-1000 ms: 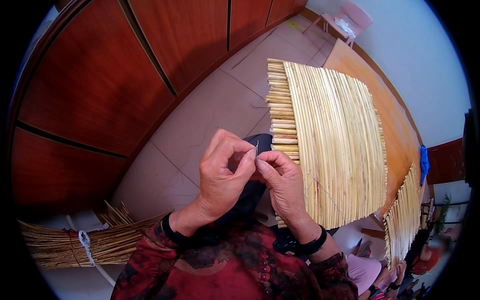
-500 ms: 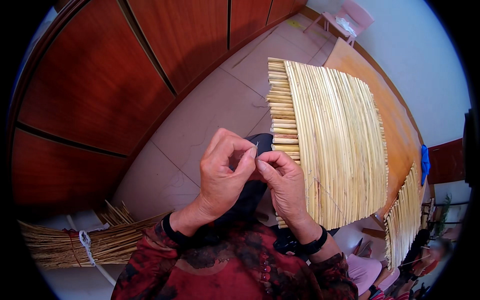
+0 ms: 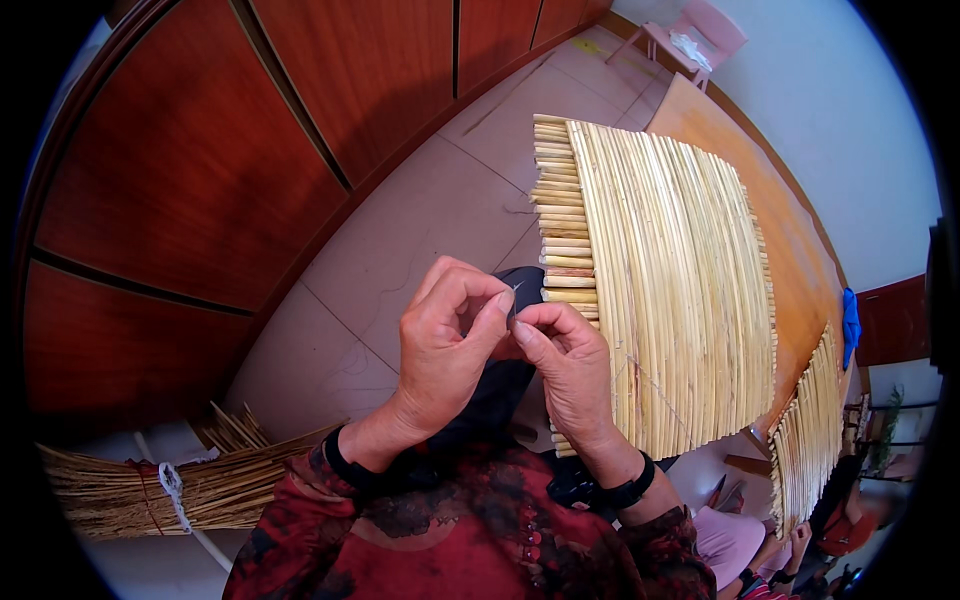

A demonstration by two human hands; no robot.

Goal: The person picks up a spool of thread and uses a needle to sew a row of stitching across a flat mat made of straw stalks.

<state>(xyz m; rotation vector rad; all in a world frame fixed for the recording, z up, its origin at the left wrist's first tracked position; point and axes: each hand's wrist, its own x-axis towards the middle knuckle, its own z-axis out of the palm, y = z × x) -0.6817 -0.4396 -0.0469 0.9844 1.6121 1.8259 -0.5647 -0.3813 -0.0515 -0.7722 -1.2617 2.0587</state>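
My left hand [image 3: 445, 340] is closed in a pinch, thumb against forefinger, with a short wisp of pale, fine thread [image 3: 517, 288] poking out at the fingertips. Close beside it, my right hand [image 3: 572, 352] also pinches, its fingertips just below the left ones. Between the two runs a thin dark line; whether it is a needle or more thread is too small to tell. Just right of my hands lies a mat of straw-coloured stalks [image 3: 680, 270], layered crosswise, with stalk ends sticking out along its left side.
The mat rests on an orange-brown wooden table [image 3: 790, 250]. A tied bundle of thin stalks [image 3: 110, 495] lies at lower left. Red-brown wood panels [image 3: 180, 150] line the left. A second mat [image 3: 805, 430], a blue cloth [image 3: 850, 328] and another person's hand [image 3: 798, 540] are at right.
My hands have barely moved; the thread wisp shows a little more above my left fingertips. At lower right, the other person's hands and body have shifted.
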